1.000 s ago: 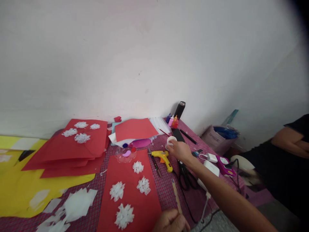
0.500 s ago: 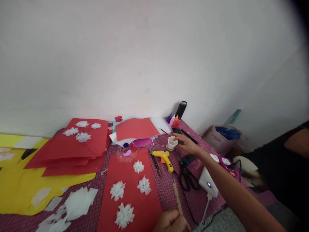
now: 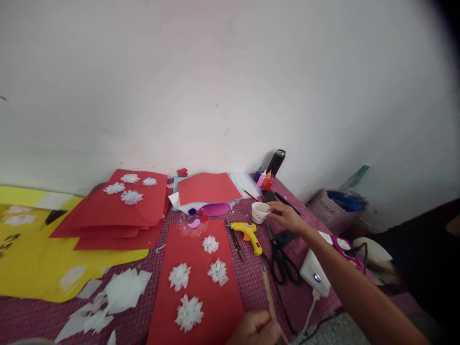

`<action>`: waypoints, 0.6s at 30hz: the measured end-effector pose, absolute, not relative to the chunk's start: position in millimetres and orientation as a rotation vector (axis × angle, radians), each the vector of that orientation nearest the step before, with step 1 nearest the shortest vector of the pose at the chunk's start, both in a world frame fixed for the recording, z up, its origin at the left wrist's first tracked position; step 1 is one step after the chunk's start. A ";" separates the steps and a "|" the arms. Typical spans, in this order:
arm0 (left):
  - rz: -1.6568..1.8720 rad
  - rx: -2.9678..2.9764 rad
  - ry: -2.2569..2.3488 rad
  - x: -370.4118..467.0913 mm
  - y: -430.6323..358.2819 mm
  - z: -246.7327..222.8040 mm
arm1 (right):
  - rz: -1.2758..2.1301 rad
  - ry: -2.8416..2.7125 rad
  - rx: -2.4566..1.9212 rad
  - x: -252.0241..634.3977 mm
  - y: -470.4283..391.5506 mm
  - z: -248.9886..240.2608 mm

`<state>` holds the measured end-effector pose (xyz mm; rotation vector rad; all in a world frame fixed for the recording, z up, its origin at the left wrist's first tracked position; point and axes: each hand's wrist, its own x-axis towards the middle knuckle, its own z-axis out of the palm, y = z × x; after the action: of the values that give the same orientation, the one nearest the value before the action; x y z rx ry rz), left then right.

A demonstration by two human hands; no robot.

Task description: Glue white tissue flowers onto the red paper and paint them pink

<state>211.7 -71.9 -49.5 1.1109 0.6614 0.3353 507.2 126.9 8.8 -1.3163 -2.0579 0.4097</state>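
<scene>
The right hand (image 3: 285, 216) is pinching a white cup (image 3: 259, 213) by the rim; the left hand (image 3: 256, 328) is gripping a stick (image 3: 269, 294), probably wooden, jutting forward. Beyond the left hand, a glue gun (image 3: 246, 227) is lying.

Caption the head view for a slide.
Right hand at a white cup, left hand gripping a stick near red paper with white flowers.

I watch through one camera worn on the person's head, looking forward and down over the table (image 3: 251, 287) to the wall (image 3: 223, 72), which fills the upper half. The left hand (image 3: 256, 328) is nearest, at the bottom edge; the right hand (image 3: 286, 215) is farther out.
</scene>
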 end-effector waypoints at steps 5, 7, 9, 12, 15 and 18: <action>0.310 1.122 0.656 213.7 -70.8 -45.8 | 0.386 -2.023 -1.342 499.2 128.1 22.8; 0.326 1.110 0.647 213.9 -71.7 -41.1 | 0.386 -2.022 -1.354 490.8 130.7 30.8; 0.350 1.093 0.641 213.8 -73.0 -37.3 | 0.380 -2.051 -1.335 475.7 132.5 40.4; 0.349 1.086 0.635 212.9 -74.1 -33.9 | 0.361 -2.131 -1.240 441.4 134.0 54.7; 0.325 1.132 0.643 210.1 -73.1 -30.1 | 0.389 -2.206 -1.152 404.2 137.4 63.5; 0.316 1.157 0.664 205.5 -71.2 -23.7 | 0.388 -2.279 -1.107 376.7 144.7 63.8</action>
<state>205.5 -71.2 -23.7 1.1568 0.6638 0.3156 376.7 144.7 63.8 -1.1071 -2.2789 0.3885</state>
